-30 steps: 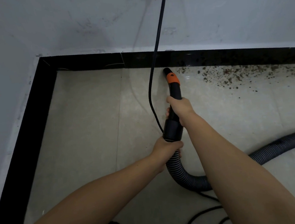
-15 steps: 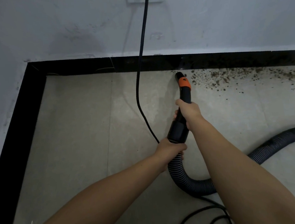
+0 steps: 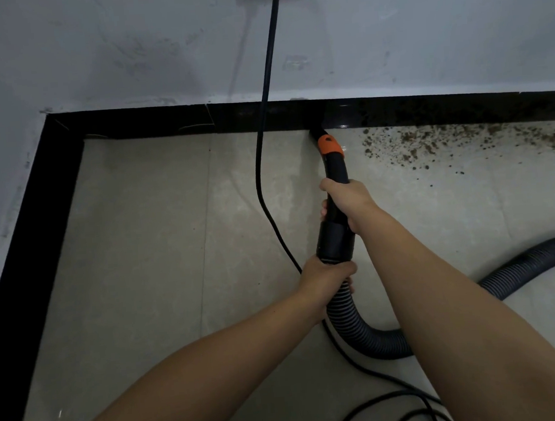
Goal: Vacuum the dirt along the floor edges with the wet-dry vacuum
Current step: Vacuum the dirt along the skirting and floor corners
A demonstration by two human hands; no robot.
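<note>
Vacuum nozzle (image 3: pixel 332 159), a stiff black tube with an orange collar (image 3: pixel 329 143), had its tip against the black baseboard (image 3: pixel 150 124), just left of the scattered dirt (image 3: pixel 430 145). It seemed light and rigid, while the ribbed hose (image 3: pixel 362 330) behind it looked flexible and likely to drag. The right hand (image 3: pixel 347 201) was wrapped around the tube, and the left hand (image 3: pixel 325 281) gripped where the hose joins the cuff. A power cord (image 3: pixel 264 145) hung close beside.
</note>
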